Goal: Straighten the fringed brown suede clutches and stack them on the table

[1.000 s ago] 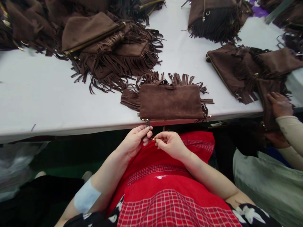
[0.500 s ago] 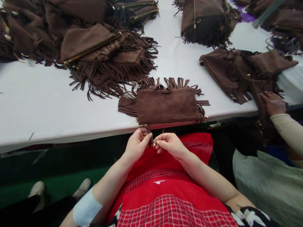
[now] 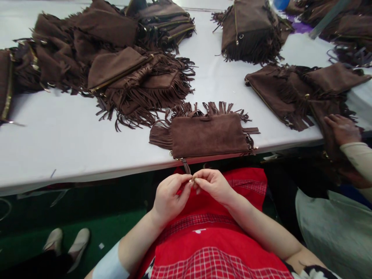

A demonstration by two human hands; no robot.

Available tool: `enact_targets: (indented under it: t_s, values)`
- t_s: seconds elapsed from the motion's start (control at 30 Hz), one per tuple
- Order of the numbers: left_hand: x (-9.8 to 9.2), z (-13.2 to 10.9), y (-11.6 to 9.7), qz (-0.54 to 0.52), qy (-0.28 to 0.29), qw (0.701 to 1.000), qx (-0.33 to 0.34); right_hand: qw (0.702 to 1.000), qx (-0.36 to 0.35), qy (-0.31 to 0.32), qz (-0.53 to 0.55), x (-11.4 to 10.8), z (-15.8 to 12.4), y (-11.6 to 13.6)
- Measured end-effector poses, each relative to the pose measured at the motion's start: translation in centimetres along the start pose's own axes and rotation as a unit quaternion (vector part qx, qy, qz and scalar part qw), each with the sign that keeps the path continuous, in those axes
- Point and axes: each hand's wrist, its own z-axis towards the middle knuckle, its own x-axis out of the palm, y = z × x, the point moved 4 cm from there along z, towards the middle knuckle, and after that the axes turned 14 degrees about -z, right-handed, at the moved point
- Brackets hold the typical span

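Observation:
A brown suede fringed bag [image 3: 209,133] lies flat at the near edge of the white table [image 3: 58,139], its zip side toward me. A thin brown zip-pull strap [image 3: 186,167] hangs from its left corner over the edge. My left hand [image 3: 170,195] and my right hand [image 3: 212,186] meet just below it, above my red lap. Both pinch fingertips together on the strap's lower end, where a small metal bit shows.
Heaps of the same brown fringed bags [image 3: 116,66] cover the back left, back middle [image 3: 250,31] and right [image 3: 302,91] of the table. Another person's hand [image 3: 343,130] in a beige sleeve rests on a bag at the right edge. Feet in pale shoes [image 3: 65,244] show below.
Both hands have drawn a little lower, away from the table edge, still pinched together. The strap now hangs free from the bag above them. The view has tilted up slightly.

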Motion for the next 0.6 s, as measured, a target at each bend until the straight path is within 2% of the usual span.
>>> enact_targets:
  t_s: [0.23,0.37,0.5,0.53,0.6]
  values:
    - [-0.1,0.1,0.3,0.002,0.007,1.0,-0.012,1.0,-0.003,0.004,0.004,-0.1,0.0,-0.3]
    - [0.1,-0.3,1.3,-0.079,-0.015,0.992,-0.099,1.0,0.008,-0.008,0.024,-0.3,0.3,-0.5]
    - [0.3,-0.8,2.8,-0.207,-0.046,0.952,-0.22,0.998,0.025,-0.019,0.054,-0.9,0.6,-0.7]
    - [0.1,-0.9,2.9,-0.213,-0.048,0.949,-0.229,0.998,0.028,-0.019,0.05,-1.1,0.7,-0.7]
    - [-0.8,-0.7,3.0,-0.17,-0.041,0.961,-0.215,0.999,0.03,-0.018,0.016,-1.7,0.7,-1.0]
